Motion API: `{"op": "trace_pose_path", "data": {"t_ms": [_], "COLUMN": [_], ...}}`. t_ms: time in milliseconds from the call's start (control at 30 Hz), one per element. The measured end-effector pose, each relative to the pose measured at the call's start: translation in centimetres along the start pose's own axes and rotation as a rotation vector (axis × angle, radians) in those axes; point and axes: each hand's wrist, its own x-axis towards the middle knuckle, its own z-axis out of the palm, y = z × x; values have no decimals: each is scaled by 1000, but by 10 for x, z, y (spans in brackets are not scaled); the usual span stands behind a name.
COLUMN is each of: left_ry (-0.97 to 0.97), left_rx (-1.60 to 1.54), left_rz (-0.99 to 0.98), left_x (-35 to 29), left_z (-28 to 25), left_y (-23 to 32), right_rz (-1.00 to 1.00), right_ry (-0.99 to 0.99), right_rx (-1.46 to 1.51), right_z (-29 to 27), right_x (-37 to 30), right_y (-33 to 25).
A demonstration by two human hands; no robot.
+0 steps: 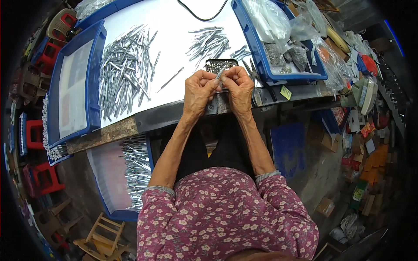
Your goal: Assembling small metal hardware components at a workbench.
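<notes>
While the left hand [201,92] and right hand [238,87] pinch one silvery strip [220,73] by a black tray [222,60], a large heap [126,69] and a smaller heap [211,42] of strips lie on the surface [174,48]; which is finished is unclear.

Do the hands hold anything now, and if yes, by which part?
A slim, silvery metal-looking strip, pinched by the left hand and right hand; the exact part gripped is hidden.

Close quarters around my desk [172,54]

Its top [152,13] is white, its front edge [122,129] worn. Red stools [55,179] and a wooden chair [104,249] are on my left; cardboard boxes [327,142] litter the grey floor [321,185] to my right.
</notes>
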Motion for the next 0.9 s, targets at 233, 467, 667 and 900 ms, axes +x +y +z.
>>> {"op": "trace_pose_path", "data": {"t_ms": [233, 467, 667, 900], "left_ry": [88, 109, 97, 113], "left_rx": [213, 418, 521, 659], "left_rz": [180, 323, 338, 467], "left_x": [2, 2, 3, 2], "left_z": [8, 7, 4, -1], "left_y": [-3, -3, 0, -8], "right_rz": [6, 30, 61, 195], "right_ry": [3, 4, -46, -48], "right_rx": [14, -11, -17, 82], "right_z": [1, 0, 0, 0], "right_x": [2, 4, 6, 4], "right_y": [1, 0, -1, -11]}}
